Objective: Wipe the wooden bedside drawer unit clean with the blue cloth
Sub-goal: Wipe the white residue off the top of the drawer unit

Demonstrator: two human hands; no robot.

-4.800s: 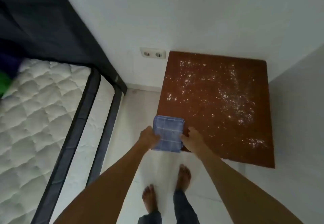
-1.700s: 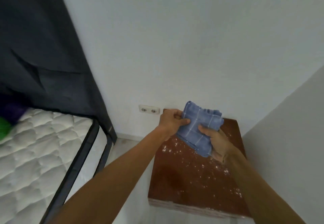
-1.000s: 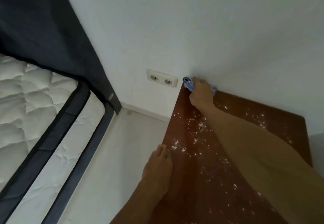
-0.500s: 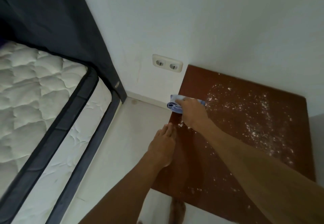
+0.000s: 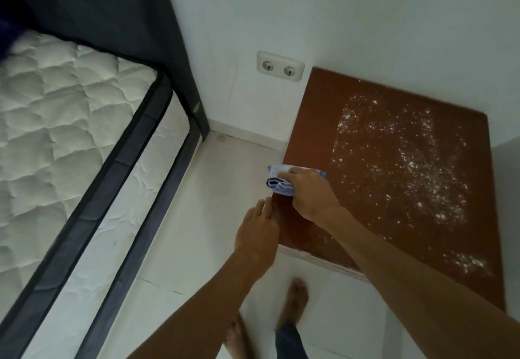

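This is a bedroom in a home: a quilted white mattress (image 5: 64,122) with dark piping lies on a dark bed frame (image 5: 135,218) at the left, its dark headboard (image 5: 112,12) against a plain white wall (image 5: 337,7). A wooden bedside unit (image 5: 394,190) stands in the corner beside it, a double wall socket (image 5: 280,66) with 2 outlets sits low on the wall, and bare feet (image 5: 295,299) stand on the pale tiled floor (image 5: 211,190)

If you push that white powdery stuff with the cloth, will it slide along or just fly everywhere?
The white powder looks loose and light, lying in scattered specks, so it probably moves easily. The strip of drawer unit top beside the blue cloth looks clear, suggesting it sweeps along. Some may spill off the edge, where the right hand is pushing.
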